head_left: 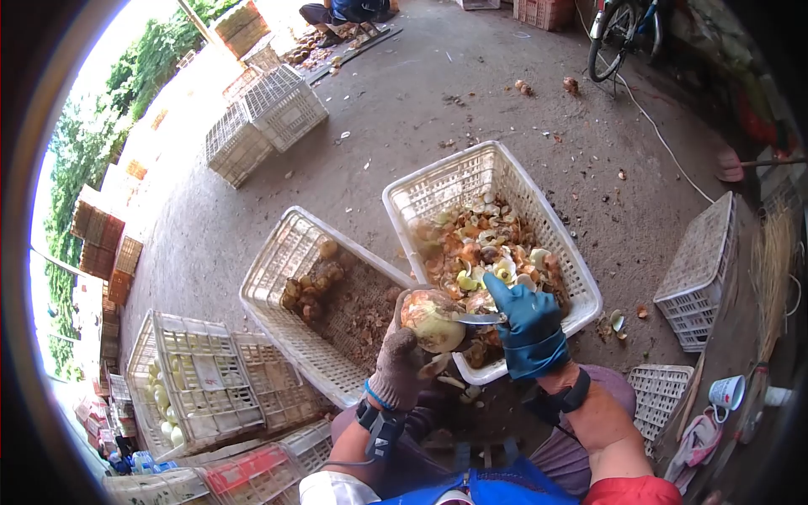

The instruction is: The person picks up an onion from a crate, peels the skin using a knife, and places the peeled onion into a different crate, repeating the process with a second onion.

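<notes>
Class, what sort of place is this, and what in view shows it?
Perhaps an onion-peeling yard: the left hand holds an onion, the right hand a knife; a crate holds peelings, and stacked crates stand beyond.

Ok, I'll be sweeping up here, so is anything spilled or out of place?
Yes: some peel scraps lie on the floor just right of the crate of peelings, looking spilled, since most peelings are inside it. Farther off, two brownish lumps, too small to identify, lie loose on the floor.

Half-peeled onion beside knife
</notes>
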Available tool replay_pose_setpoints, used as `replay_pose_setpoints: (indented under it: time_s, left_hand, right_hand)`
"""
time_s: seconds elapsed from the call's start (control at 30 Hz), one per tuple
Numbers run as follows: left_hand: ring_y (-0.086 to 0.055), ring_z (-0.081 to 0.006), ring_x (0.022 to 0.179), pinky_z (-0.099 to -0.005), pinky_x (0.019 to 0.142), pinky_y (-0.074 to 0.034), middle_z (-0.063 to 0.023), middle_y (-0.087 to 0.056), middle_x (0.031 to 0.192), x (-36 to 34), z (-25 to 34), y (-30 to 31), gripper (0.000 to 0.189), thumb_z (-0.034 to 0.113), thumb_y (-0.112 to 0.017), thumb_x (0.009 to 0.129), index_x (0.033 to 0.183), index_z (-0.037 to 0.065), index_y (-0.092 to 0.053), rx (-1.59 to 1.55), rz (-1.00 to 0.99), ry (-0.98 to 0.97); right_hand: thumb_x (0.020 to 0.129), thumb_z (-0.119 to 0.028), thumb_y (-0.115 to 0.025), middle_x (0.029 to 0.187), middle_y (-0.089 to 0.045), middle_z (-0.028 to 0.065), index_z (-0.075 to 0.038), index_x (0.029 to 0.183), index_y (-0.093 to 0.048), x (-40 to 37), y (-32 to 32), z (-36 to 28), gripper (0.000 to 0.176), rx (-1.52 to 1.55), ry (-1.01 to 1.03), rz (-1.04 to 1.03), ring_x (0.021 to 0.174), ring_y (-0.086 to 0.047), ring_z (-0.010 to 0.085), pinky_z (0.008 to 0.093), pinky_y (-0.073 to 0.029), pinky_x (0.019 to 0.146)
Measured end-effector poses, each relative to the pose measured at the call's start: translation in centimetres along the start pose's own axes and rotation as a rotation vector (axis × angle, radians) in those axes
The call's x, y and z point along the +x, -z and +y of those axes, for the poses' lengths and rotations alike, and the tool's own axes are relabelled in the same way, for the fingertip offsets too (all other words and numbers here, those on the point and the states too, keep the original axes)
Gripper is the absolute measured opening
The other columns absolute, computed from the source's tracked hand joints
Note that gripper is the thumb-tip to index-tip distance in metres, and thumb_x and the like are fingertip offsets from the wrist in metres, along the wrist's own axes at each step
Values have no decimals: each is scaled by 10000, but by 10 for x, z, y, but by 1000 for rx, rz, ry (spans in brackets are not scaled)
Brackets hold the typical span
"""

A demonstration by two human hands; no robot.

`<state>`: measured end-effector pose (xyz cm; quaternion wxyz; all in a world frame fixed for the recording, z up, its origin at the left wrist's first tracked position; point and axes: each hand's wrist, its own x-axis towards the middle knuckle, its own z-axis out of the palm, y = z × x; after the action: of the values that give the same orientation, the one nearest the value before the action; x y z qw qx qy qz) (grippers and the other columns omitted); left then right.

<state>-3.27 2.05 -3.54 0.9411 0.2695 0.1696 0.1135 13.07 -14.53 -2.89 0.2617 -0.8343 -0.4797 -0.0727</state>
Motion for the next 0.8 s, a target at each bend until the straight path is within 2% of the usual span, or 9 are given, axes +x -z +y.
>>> replay_pose_setpoints:
  time_s: [0.1,0.13,0.2,0.3,0.4,0.43,0.67,0.77,0.8]
  left_hand:
    - [-653,-307,1207,-449,1018,-583,-155,-604,1321,6,-1,-15,856,366,-881,769,1432,56,-436,132,49,-127]
    - [-653,-305,1207,-445,1022,-580,-153,-604,1319,8,-1,-18,852,362,-879,771,1431,56,-436,160,50,-152]
    - [-665,-313,1192,-453,1000,-594,-156,-612,1315,8,0,-21,836,366,-870,778,1428,59,-443,199,68,-176]
    - [-687,-328,1163,-477,952,-625,-162,-628,1305,11,-4,-21,801,366,-850,793,1423,67,-456,238,108,-166]
    - [-684,-308,1161,-459,975,-610,-151,-630,1301,16,-10,-8,757,294,-830,802,1422,65,-461,330,124,-118]
    - [-682,-296,1160,-444,988,-602,-149,-629,1303,16,-11,-8,740,260,-818,801,1422,62,-466,372,111,-100]
    - [-639,-203,1206,-322,1043,-543,-127,-630,1333,14,-11,-26,669,-2,-696,765,1407,9,-509,583,41,59]
    - [-605,-264,1292,-385,1098,-504,-123,-594,1423,9,-21,-32,740,17,-770,791,1472,14,-480,563,-62,13]
    - [-595,-266,1307,-393,1109,-494,-131,-586,1433,10,-29,-15,726,73,-787,822,1477,22,-479,806,-130,-73]
  right_hand:
    - [934,-41,-625,803,-681,80,-88,1278,-712,-22,-30,-7,358,890,-229,-167,693,-622,163,341,-492,630]
    - [955,-46,-640,850,-714,50,-47,1242,-724,-24,-25,-8,299,1121,-584,-657,777,-624,96,280,-510,683]
    - [959,-57,-670,892,-695,7,-21,1277,-700,-24,-14,-13,321,1112,-636,-604,774,-607,84,258,-518,703]
    - [973,-82,-698,953,-718,54,-15,1311,-679,-14,3,-14,344,1120,-508,-222,779,-610,99,281,-537,725]
    - [1010,-95,-680,1173,-749,109,-31,1346,-669,-2,23,-22,342,914,-317,-60,1021,-707,162,316,-564,892]
    - [996,-94,-697,1254,-732,147,-19,1354,-658,0,32,-20,368,897,-381,-182,1118,-704,196,323,-550,953]
    - [970,-95,-720,1144,-742,164,-7,1295,-687,-2,33,-9,338,811,-279,-161,1031,-718,230,340,-551,910]
    - [913,-97,-744,976,-706,169,-20,1217,-696,-4,32,-9,317,557,-80,45,857,-709,341,422,-565,771]
    - [896,-107,-754,938,-693,171,-30,1205,-695,-3,32,-10,324,461,-22,93,816,-700,367,443,-564,741]
